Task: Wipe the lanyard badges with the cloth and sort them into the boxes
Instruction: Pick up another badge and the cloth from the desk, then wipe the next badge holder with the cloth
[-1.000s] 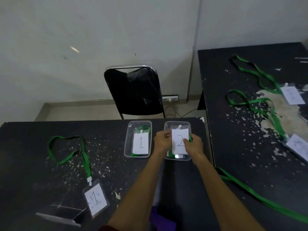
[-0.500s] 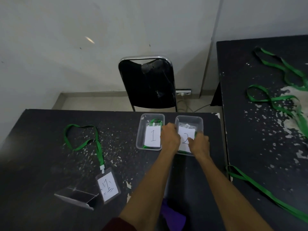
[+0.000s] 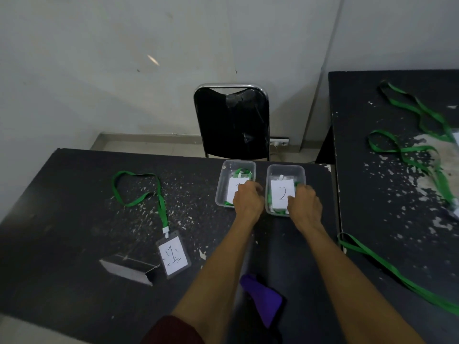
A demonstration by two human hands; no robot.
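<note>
Two clear plastic boxes stand side by side at the far edge of the black table. The left box [image 3: 220, 192] holds a badge marked 1, mostly hidden under my left hand [image 3: 248, 201], whose curled fingers lie over the box's right side. The right box [image 3: 285, 168] holds the badge marked 2 [image 3: 282, 193] on its green lanyard. My right hand [image 3: 305, 203] has its fingers curled down at that badge's right edge. Another badge marked 1 [image 3: 173, 255] lies on the table at the left with its green lanyard [image 3: 139, 199]. A purple cloth [image 3: 263, 297] lies between my forearms.
A grey folded object [image 3: 129, 268] lies beside the loose badge. A black chair [image 3: 232, 122] stands behind the boxes. The second black table [image 3: 397, 232] on the right carries several green lanyards [image 3: 409, 151], and one strap [image 3: 387, 266] runs towards its near edge.
My left hand has left the badge marked 2 and moved left over the box with badge 1. The badge marked 2 now lies lower in the right box. The view has shifted.
</note>
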